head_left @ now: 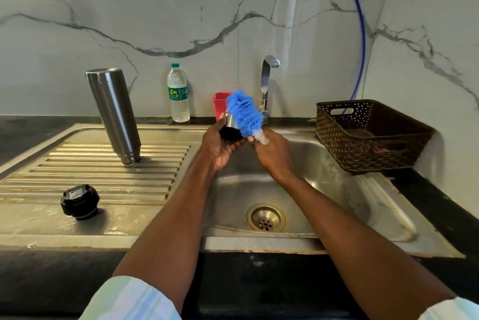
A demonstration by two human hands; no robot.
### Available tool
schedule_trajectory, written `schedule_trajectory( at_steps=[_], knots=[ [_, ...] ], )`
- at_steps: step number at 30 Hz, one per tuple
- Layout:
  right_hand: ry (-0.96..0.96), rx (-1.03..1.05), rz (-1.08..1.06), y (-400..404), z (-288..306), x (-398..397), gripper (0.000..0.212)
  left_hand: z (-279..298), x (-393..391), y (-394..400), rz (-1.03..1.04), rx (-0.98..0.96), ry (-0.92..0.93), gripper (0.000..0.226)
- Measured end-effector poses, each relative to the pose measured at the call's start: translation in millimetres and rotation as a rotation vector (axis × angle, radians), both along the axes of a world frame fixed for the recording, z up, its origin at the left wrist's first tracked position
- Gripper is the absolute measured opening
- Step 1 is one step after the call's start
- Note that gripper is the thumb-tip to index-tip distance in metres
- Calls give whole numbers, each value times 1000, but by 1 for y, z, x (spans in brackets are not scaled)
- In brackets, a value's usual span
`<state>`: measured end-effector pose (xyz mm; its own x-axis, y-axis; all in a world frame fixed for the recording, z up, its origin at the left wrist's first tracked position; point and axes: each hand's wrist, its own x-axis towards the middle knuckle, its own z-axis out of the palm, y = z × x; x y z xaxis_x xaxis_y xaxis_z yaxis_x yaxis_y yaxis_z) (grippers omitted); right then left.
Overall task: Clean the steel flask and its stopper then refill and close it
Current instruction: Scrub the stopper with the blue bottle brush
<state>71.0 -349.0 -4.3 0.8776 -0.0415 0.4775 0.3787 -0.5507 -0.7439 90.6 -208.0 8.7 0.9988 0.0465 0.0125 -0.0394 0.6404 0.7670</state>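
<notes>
Left hand: the left hand (220, 145) is curled round a small steel-and-black cup-like piece (231, 130), which looks like the flask's cap, though I can't say for sure.
Right hand: the right hand (272, 155) is wrapped round the pale handle of a blue bottle brush (245, 112), and its bristles sit against that piece, right beside the left fingers.
Where this happens: both hands are up over the sink basin (324, 164), with the tap (267, 78) just beyond the brush.
Flask: the steel flask (114, 115) stands well off to the left of the left hand on the ribbed drainboard (77, 172), nobody touching it.
Flask axis: its long axis runs near vertical; the narrow threaded mouth looks to be down on the ribs and the wide flat base up, leaning slightly left in this wide lens.
Stopper: the black stopper (79, 201) rests on the drainboard, nearer the person than the flask and well left of both hands.
Done so far: an upended flask suggests, to my eye, it's washed and draining.
Still to do: scrubbing is under way; refilling and closing clearly remain, and a water bottle (178, 93) waits beyond the left hand.
</notes>
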Motion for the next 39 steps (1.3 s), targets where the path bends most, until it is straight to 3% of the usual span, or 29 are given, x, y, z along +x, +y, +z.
schedule_trajectory(
  at_steps=[8, 11, 17, 20, 24, 27, 32, 39],
  knots=[
    [-68, -154, 28, 7, 8, -6, 23, -1, -4, -4, 16, 52, 62, 13],
    [5, -119, -63, -5, 6, 2, 17, 2, -5, -3, 0, 45, 28, 20],
    [-122, -224, -53, -7, 6, 0, 25, -2, -3, -3, 87, 104, 65, 37],
    [-65, -243, -75, -9, 3, 3, 23, 0, -2, -2, 101, 97, 43, 42],
    [-70, -248, -88, -12, 1, 3, 25, 1, -2, -5, 111, 32, 21, 31],
    [-158, -251, -37, 1, 11, -6, 38, -4, 2, -7, 149, 91, 67, 26],
    [66, -237, -110, -2, 1, 6, 33, 0, 0, -4, 140, 24, 91, 21],
    [-50, -344, -43, 5, 8, 0, 37, -3, 1, -7, 148, 66, 83, 7]
  ],
)
